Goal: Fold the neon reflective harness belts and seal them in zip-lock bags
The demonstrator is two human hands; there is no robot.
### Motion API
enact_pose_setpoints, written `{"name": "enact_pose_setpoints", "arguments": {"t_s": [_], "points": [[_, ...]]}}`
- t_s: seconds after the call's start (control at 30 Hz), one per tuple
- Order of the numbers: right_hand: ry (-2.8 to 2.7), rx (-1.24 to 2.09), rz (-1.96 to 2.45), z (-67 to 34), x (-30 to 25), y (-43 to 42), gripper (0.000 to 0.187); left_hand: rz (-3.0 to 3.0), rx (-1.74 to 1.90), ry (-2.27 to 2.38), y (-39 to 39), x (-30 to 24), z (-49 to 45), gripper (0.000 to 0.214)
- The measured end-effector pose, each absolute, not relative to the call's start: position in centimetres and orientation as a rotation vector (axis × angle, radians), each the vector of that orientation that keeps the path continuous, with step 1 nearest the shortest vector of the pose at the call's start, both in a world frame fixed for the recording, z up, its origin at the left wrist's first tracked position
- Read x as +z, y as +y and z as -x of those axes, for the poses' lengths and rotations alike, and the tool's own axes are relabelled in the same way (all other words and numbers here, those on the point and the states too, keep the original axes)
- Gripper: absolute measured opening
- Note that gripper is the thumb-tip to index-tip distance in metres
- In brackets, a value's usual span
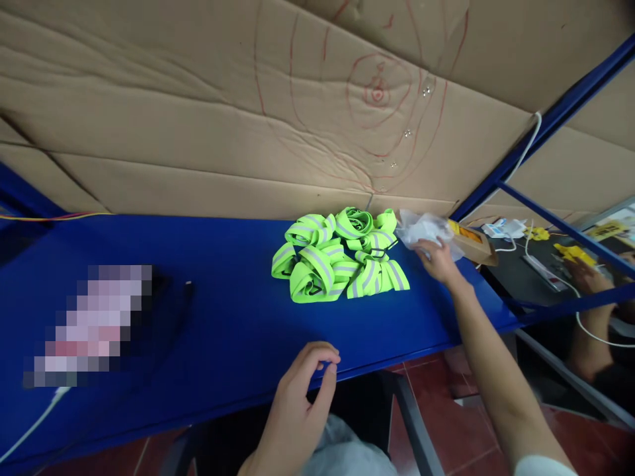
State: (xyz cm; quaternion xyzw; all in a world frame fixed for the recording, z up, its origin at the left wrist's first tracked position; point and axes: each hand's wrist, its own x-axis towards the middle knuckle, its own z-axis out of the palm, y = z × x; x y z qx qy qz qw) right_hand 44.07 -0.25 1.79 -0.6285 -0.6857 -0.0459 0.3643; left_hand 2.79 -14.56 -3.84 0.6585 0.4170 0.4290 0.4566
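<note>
My right hand (439,259) reaches to the back right of the blue table (223,330), its fingers closed on a clear plastic bag (421,228). What lies inside the bag is hard to make out. Just left of it is a heap of lime-green reflective straps (322,268) with grey stripes, some rolled into coils, with black buckles showing. My left hand (305,383) hovers at the table's front edge, fingers loosely bent, thumb apart from them and nothing visible between.
A small cardboard box (473,243) stands right of the bag. On the left lies a pixelated device (94,324) with a white cable (34,426). A blue frame post (555,132) rises at right; another person's hand (588,274) is beyond it. Cardboard (198,132) backs the table.
</note>
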Motion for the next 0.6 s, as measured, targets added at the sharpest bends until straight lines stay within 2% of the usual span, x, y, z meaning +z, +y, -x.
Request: {"name": "enact_pose_setpoints", "arguments": {"t_s": [0.07,0.17,0.33,0.47,0.53,0.6], "points": [[-1.842,-0.104,1.673,-44.1,0.4,-0.6,0.019,-1.735,1.071,1.049,-13.9,-3.7,-2.6,0.014],[-1.86,-0.159,1.673,-43.4,1.3,0.3,0.034,-2.046,1.091,1.081,-11.9,-2.7,-2.7,0.016],[-1.858,-0.082,1.636,-37.6,0.2,4.7,0.064,-2.51,0.954,0.999,-6.3,-0.9,-3.8,0.049],[-1.913,0.065,1.663,-32.7,-3.3,7.2,0.069,-2.702,0.869,1.048,-1.0,-2.0,-3.2,0.08],[-1.966,0.113,1.626,-31.3,-3.9,7.3,0.07,-2.71,0.822,1.142,1.4,-2.7,-2.5,0.083],[-2.003,0.133,1.592,-30.8,-3.7,7.0,0.07,-2.68,0.815,1.217,3.4,-3.1,-1.8,0.075]]}}
